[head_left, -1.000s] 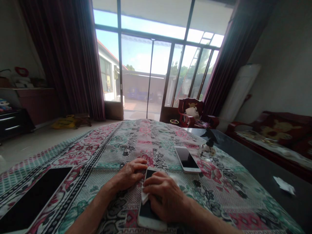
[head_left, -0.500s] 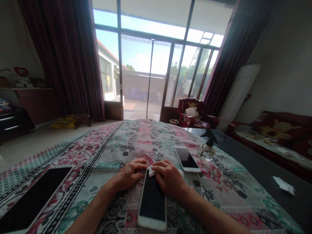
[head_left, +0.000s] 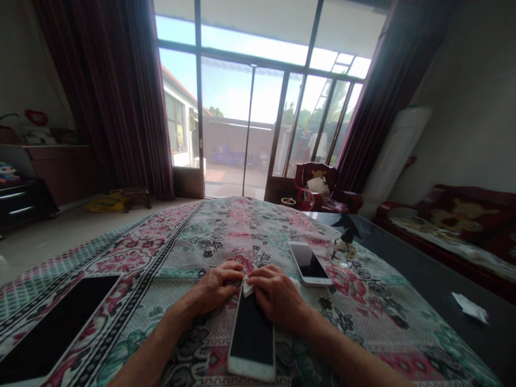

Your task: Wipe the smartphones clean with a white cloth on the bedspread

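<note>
While only the head view is available, it shows enough: the phone (head_left: 252, 336) lies flat, screen up and dark, at bottom centre of the frame on the flowered cloth (head_left: 242, 226), long axis running away from the camera.

Left hand (head_left: 213, 290): fingers curled narrow, tips pressed on the phone's upper left corner, pinning it. Can't tell if it wraps the edge.

Right hand (head_left: 278, 298): closed around a small white tissue (head_left: 247, 287), pressing it on the top end of the screen. The two hands nearly touch there.

Judgement: this is a screen wipe, with the tissue at the far end of the stroke. The lower part of the glass is uncovered.

A pass towards the bottom of the frame would call for:
- left hand holding the corner down, as the cloth underneath looks soft and could let the phone slide
- flat, even tissue pressure along the length of the glass
- right wrist clear of the screen

Around it:
- second phone (head_left: 309, 263), white-framed, right of centre, just beyond the right hand, apart from it
- tablet (head_left: 56, 322), dark screen, lower left corner
- small glass bottle (head_left: 341, 250) at the cloth's right edge
- dark table (head_left: 423, 279) bare on the right, with a white paper scrap (head_left: 467, 307) on it
</note>
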A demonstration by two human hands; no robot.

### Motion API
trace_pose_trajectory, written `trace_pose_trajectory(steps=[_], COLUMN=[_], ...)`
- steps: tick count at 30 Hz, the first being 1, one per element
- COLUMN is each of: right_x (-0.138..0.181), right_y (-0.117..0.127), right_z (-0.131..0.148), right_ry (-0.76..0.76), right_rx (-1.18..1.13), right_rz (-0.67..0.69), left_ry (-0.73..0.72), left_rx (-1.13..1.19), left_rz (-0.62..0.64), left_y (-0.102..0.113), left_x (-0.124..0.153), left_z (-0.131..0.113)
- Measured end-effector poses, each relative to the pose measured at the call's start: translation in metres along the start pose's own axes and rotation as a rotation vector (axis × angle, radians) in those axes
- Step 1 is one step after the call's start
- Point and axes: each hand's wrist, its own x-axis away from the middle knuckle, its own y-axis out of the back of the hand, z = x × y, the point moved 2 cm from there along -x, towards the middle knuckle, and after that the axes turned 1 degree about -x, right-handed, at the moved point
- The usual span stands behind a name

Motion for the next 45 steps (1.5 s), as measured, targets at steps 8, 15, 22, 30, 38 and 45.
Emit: trace_pose_trajectory(steps=[8,15,22,30,38,45], right_x=[0.016,0.006,-0.002,0.013,0.009,-0.001], right_y=[0.001,-0.003,0.000,-0.004,-0.006,0.005], right_z=[0.033,0.014,-0.013,0.034,0.034,-0.015], right_ry=[0.217,0.143,0.005,0.183,0.221,-0.064], right_rx=[-0.153,-0.080,0.045,-0.078,-0.096,0.042], right_rz=[0.141,0.054,0.026,0.115,0.113,0.019], left_ry=[0.018,0.017,0.011,0.012,0.006,-0.002], left_rx=[-0.003,0.004,0.000,-0.007,-0.014,-0.007], left_rz=[-0.004,0.019,0.019,-0.005,0.000,0.015], left_y=[-0.002,0.000,0.000,-0.001,-0.001,0.000], left_x=[0.000,0.000,-0.001,0.000,0.000,0.000], left_z=[0.004,-0.001,0.000,0.002,0.001,0.000])
